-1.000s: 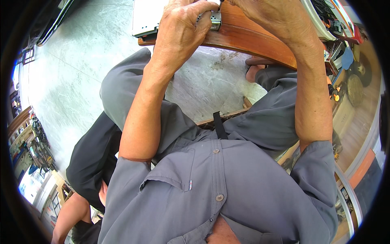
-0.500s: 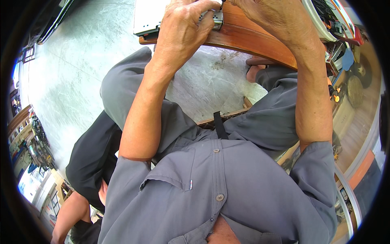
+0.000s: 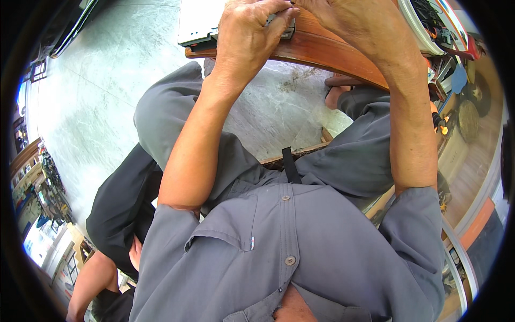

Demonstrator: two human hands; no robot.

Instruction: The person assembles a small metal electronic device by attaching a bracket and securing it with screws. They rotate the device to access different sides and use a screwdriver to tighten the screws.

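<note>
At the top edge, my left hand [image 3: 244,37] is closed, with thumb and forefinger tips pinched together over the edge of a flat white and metal device [image 3: 197,24]. A small, thin dark piece [image 3: 292,4] shows at those fingertips; its kind is not clear. My right hand [image 3: 357,24] comes in from the right, its fingers curled close to the left fingertips. The frame's upper edge cuts off part of its fingers, so what they hold is hidden. The device lies on a brown wooden table [image 3: 327,51], and my left hand covers its near corner.
A rounded white container [image 3: 421,27] with dark cables stands right of the table. Beside my right arm are a glass-topped case [image 3: 461,161] and small tools. My legs are under the table's edge. Another person's dark sleeve [image 3: 118,198] is close on the left.
My left hand and forearm have shifted slightly right, and its thumb has closed up toward the forefinger. Less of the thin dark piece shows. My right hand has moved only slightly.
</note>
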